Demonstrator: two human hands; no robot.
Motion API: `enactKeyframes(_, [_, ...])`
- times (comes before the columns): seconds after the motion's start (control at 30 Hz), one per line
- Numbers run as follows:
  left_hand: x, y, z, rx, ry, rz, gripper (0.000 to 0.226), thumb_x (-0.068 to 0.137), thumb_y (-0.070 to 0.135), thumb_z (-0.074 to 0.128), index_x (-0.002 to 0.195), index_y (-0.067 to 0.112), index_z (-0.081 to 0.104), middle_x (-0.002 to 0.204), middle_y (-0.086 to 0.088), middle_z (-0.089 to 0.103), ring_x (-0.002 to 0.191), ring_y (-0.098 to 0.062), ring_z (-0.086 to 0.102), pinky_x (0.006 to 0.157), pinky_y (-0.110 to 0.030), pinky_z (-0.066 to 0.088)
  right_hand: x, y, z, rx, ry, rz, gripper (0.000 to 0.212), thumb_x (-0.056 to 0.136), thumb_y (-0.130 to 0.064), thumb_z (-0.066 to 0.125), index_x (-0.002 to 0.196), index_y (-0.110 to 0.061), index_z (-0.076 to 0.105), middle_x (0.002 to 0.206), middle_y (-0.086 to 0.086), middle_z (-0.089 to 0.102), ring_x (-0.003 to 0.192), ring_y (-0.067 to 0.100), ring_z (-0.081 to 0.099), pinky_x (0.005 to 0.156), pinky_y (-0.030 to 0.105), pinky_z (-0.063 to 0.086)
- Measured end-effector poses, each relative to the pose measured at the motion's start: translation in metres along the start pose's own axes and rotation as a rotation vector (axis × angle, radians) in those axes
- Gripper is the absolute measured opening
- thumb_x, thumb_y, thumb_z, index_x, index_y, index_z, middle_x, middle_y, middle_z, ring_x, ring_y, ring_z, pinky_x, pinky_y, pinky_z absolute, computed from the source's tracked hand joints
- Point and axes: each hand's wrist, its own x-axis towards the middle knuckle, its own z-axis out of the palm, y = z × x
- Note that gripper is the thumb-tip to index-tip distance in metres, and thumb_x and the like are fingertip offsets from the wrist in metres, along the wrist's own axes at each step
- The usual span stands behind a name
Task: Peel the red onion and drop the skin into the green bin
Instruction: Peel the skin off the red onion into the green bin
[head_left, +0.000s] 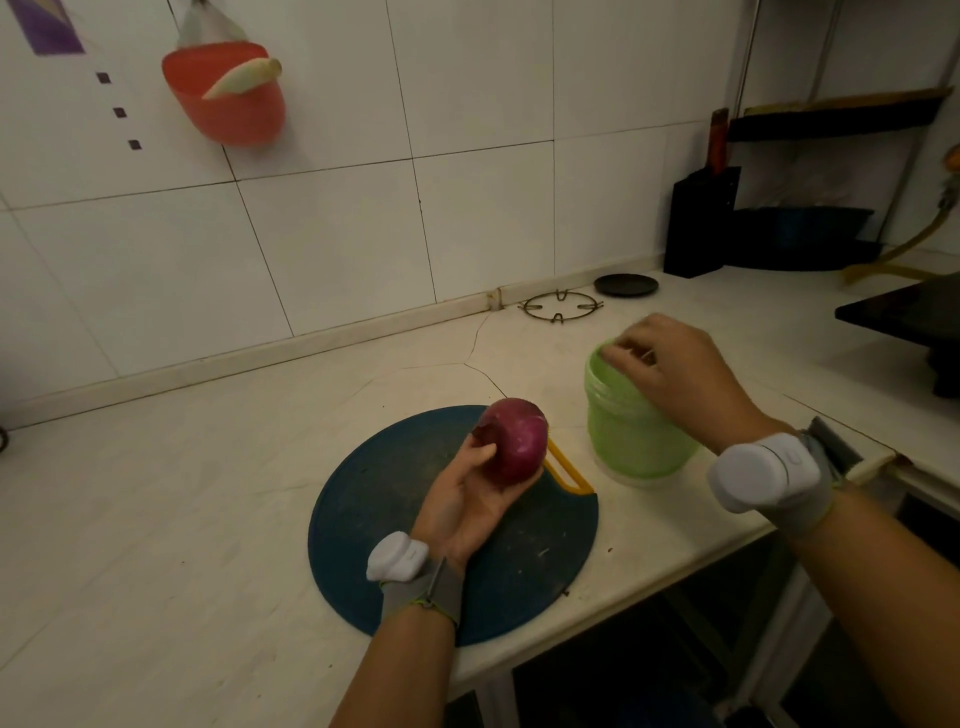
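Clutter lines the bench's (182, 493) back edge: wire trivet (558, 317), black lid (626, 285), knife block (698, 223). Above the blue board (389, 509) the left hand (467, 493) clamps the red onion (517, 441); the right hand (675, 369), blurred over the green bin (628, 436), has an unclear grip.

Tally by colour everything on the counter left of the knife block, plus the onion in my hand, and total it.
Red: 1, the red onion
Green: 1, the green bin
Blue: 1, the cutting board
Black: 1, the round dish
Metal: 1, the wire pot stand
Total: 5
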Motion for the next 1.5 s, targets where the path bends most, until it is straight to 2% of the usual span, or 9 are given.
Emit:
enactKeyframes(0.13, [0.002, 0.0, -0.003, 0.199, -0.021, 0.063, 0.082, 0.064, 0.003, 0.073, 0.139, 0.021, 0.046, 0.139, -0.015, 0.048, 0.124, -0.033, 0.051, 0.092, -0.044, 0.05, -0.012, -0.026, 0.011, 0.122, -0.267, -0.106, 0.062, 0.07, -0.049, 0.071, 0.125, -0.025, 0.054, 0.11, -0.009, 0.058, 0.091, 0.004, 0.056, 0.079, 0.018, 0.047])
enactKeyframes(0.27, [-0.001, 0.0, -0.001, 0.232, -0.03, 0.1, 0.091, 0.053, 0.011, 0.088, 0.135, 0.016, 0.049, 0.133, -0.018, 0.054, 0.12, -0.033, 0.055, 0.091, -0.041, 0.051, -0.025, -0.032, 0.032, 0.071, -0.424, -0.191, 0.082, 0.069, -0.048, 0.074, 0.139, -0.024, 0.039, 0.124, -0.003, 0.058, 0.102, 0.008, 0.057, 0.09, 0.023, 0.048])
enactKeyframes(0.47, [0.001, -0.001, -0.004, 0.302, -0.039, 0.129, 0.086, 0.052, 0.016, 0.089, 0.13, 0.021, 0.055, 0.129, -0.016, 0.057, 0.119, -0.033, 0.055, 0.095, -0.044, 0.05, -0.03, -0.031, 0.036, 0.008, -0.344, -0.245, 0.07, 0.077, -0.042, 0.07, 0.138, -0.021, 0.042, 0.119, 0.001, 0.063, 0.099, 0.007, 0.059, 0.081, 0.014, 0.039])
enactKeyframes(0.57, [0.001, -0.002, -0.002, 0.325, -0.042, 0.124, 0.081, 0.049, 0.017, 0.09, 0.124, 0.026, 0.06, 0.125, -0.013, 0.061, 0.118, -0.032, 0.056, 0.091, -0.041, 0.052, -0.029, -0.029, 0.038, -0.034, -0.334, -0.269, 0.06, 0.078, -0.039, 0.068, 0.131, -0.018, 0.05, 0.106, 0.004, 0.068, 0.091, 0.016, 0.064, 0.081, 0.024, 0.05])
enactKeyframes(0.63, [0.001, -0.002, -0.002, 0.337, -0.035, 0.118, 0.084, 0.047, 0.018, 0.091, 0.125, 0.026, 0.059, 0.128, -0.015, 0.058, 0.117, -0.031, 0.057, 0.089, -0.039, 0.053, -0.03, -0.03, 0.038, -0.086, -0.323, -0.317, 0.044, 0.077, -0.037, 0.065, 0.114, -0.015, 0.058, 0.087, 0.004, 0.069, 0.076, 0.018, 0.064, 0.072, 0.033, 0.053])
enactKeyframes(0.73, [0.001, -0.002, -0.001, 0.355, -0.036, 0.119, 0.087, 0.047, 0.018, 0.092, 0.127, 0.024, 0.057, 0.127, -0.015, 0.058, 0.114, -0.029, 0.059, 0.085, -0.036, 0.053, -0.029, -0.032, 0.039, -0.155, -0.322, -0.335, 0.031, 0.077, -0.034, 0.062, 0.1, -0.013, 0.058, 0.073, 0.003, 0.064, 0.059, 0.016, 0.055, 0.059, 0.031, 0.049])
enactKeyframes(1.03, [0.001, -0.002, -0.001, 0.38, -0.037, 0.107, 0.089, 0.046, 0.02, 0.092, 0.127, 0.024, 0.056, 0.127, -0.014, 0.059, 0.114, -0.029, 0.059, 0.086, -0.037, 0.053, -0.027, -0.023, 0.041, -0.171, -0.357, -0.36, 0.026, 0.08, -0.029, 0.06, 0.101, -0.013, 0.058, 0.08, 0.005, 0.068, 0.071, 0.02, 0.063, 0.066, 0.037, 0.053])
enactKeyframes(1.2, [-0.001, -0.002, 0.0, 0.314, -0.021, 0.091, 0.084, 0.049, 0.029, 0.092, 0.125, 0.017, 0.057, 0.124, -0.013, 0.062, 0.114, -0.03, 0.059, 0.084, -0.037, 0.054, -0.03, -0.031, 0.027, -0.053, -0.355, -0.35, 0.057, 0.081, -0.031, 0.066, 0.134, -0.02, 0.047, 0.1, 0.001, 0.069, 0.088, 0.007, 0.06, 0.074, 0.015, 0.042])
enactKeyframes(1.5, [0.0, -0.005, 0.002, 0.254, 0.018, 0.026, 0.078, 0.039, 0.039, 0.094, 0.109, 0.021, 0.066, 0.11, -0.008, 0.07, 0.106, -0.027, 0.064, 0.078, -0.038, 0.057, -0.019, -0.035, 0.017, -0.307, -0.379, -0.515, 0.052, 0.081, -0.049, 0.055, 0.122, -0.017, 0.054, 0.092, 0.002, 0.07, 0.074, 0.014, 0.062, 0.071, 0.031, 0.052])
